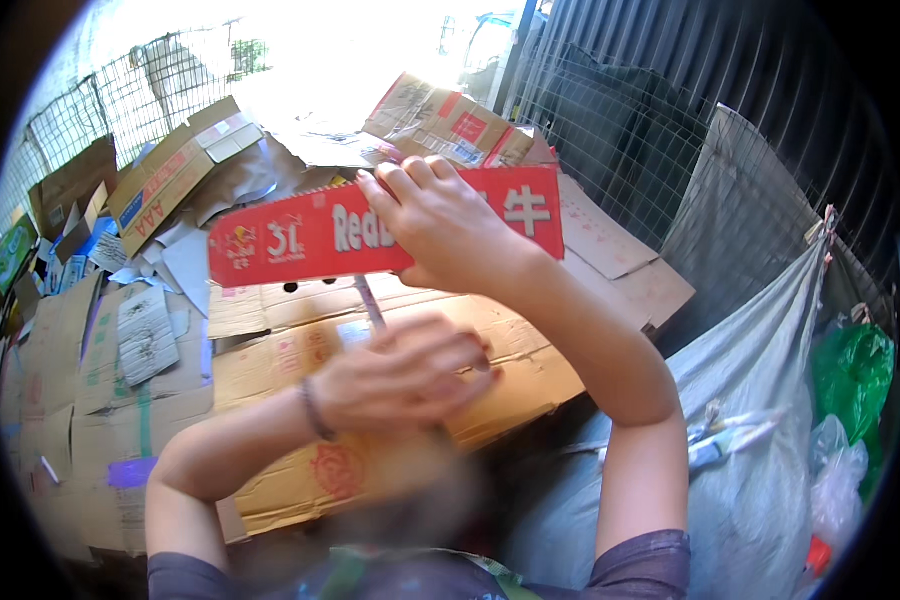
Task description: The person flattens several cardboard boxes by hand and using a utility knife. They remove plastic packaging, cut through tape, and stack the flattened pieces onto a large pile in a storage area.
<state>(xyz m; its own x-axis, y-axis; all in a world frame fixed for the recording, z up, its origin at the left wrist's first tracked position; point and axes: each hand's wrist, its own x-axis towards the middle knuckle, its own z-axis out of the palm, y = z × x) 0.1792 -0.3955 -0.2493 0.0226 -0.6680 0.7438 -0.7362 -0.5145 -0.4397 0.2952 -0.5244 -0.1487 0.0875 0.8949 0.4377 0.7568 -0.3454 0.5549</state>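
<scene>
My right hand [442,217] grips a long red cardboard piece [285,244] with white Red Bull print, its fingers near the serrated top edge and the thumb at the lower edge. The piece is raised above a stack of flattened brown cardboard [270,412]. Below it, my left hand [412,367] is blurred by motion, fingers apart, with nothing visible in it. A dark band circles the left wrist. A narrow strip [367,300] shows between the left hand and the red piece; what it belongs to cannot be told.
Loose cartons [172,180] and paper scraps pile up at the left. A printed carton [450,124] lies at the back, before wire mesh [615,150]. At the right hang a grey cloth sheet [757,360] and a green plastic bag [855,375].
</scene>
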